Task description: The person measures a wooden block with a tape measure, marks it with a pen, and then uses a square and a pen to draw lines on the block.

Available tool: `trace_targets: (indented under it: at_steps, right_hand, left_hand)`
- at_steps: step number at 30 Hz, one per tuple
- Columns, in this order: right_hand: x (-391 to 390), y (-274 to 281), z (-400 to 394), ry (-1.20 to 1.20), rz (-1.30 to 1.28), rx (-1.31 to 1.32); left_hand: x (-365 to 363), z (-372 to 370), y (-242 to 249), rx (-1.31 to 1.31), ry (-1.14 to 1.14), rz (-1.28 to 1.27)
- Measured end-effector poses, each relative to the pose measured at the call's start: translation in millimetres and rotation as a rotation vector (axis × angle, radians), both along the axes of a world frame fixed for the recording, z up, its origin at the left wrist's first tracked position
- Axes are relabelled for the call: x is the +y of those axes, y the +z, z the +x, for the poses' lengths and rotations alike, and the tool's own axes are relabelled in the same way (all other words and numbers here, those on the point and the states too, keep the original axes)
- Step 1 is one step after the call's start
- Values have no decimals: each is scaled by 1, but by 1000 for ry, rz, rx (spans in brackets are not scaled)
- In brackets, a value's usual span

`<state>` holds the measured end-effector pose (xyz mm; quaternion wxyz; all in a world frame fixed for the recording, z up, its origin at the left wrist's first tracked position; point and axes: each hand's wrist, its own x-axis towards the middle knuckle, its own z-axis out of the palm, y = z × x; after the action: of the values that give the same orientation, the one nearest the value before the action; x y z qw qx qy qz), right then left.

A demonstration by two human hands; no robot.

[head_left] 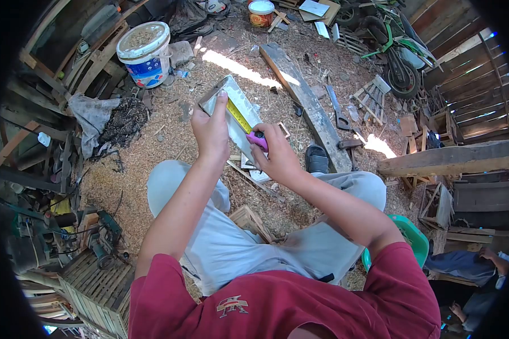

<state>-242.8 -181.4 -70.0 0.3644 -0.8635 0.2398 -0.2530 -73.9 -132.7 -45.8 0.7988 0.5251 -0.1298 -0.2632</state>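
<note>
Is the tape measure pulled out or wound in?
Pulled out: the yellow tape lies along the flat board, held down by the left hand, while the right hand grips the pink case.

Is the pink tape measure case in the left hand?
No, the right hand holds the pink tape measure; the left hand grips the wooden piece.

Centre frame: left hand [211,133] grips a pale flat board [232,110], thumb laid along it. Right hand [277,155] holds a pink tape measure [258,140], its yellow blade [238,116] running along the board. White bucket [145,52] stands upper left on sawdust-covered ground [169,135]. Long plank [305,101] lies upper centre. Green stool [413,237] lower right.
</note>
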Motion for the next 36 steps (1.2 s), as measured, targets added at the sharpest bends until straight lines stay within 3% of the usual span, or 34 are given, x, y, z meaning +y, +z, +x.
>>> trace_targets:
  at_steps: [7, 36]
  right_hand:
    - [0, -6, -2, -4, -112, 12]
    - [-4, -6, -2, -28, 13, 44]
  left_hand:
    - [0, -2, 5, 67, 16, -1]
    - [0, -11, -9, 7, -83, 30]
